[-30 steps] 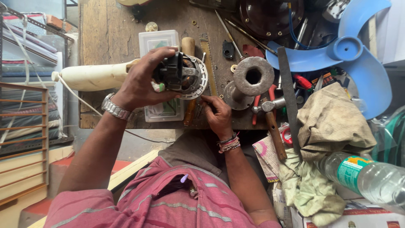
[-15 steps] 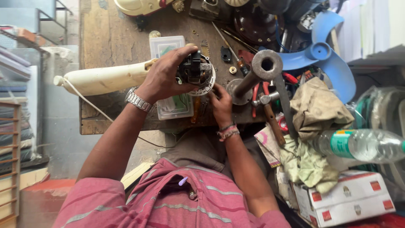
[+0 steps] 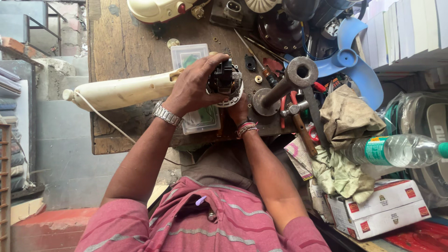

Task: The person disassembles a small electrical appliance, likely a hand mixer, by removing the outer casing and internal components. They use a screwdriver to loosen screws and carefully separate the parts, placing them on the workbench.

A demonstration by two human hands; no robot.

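The left hand (image 3: 196, 86) is wrapped over the top of a small dark motor (image 3: 224, 80), fingers curled round its body and closed firmly on it. The motor sits at the near end of a cream housing (image 3: 126, 92) that lies along the wooden bench (image 3: 121, 42), just above a clear plastic box (image 3: 198, 119). The right hand (image 3: 239, 112) comes up from underneath; its fingers are tucked against the motor's white ring (image 3: 233, 100), but whether they pinch a part or only steady it cannot be told — the motor hides the tips.

To do this well, the left hand's grip should probably stay broad and square, so that the motor does not twist against the housing while the other hand works below. The lower fingers look to be working blind, so slow moves by feel seem wise. Small loose parts could drop — the box right beneath is a good catch. A heavy steel pipe stand (image 3: 284, 86) and a hammer (image 3: 298, 123) lie just right of the right wrist; keeping the elbow in would likely avoid knocking them. A screwdriver (image 3: 254, 51) lies just beyond the motor, within easy reach.
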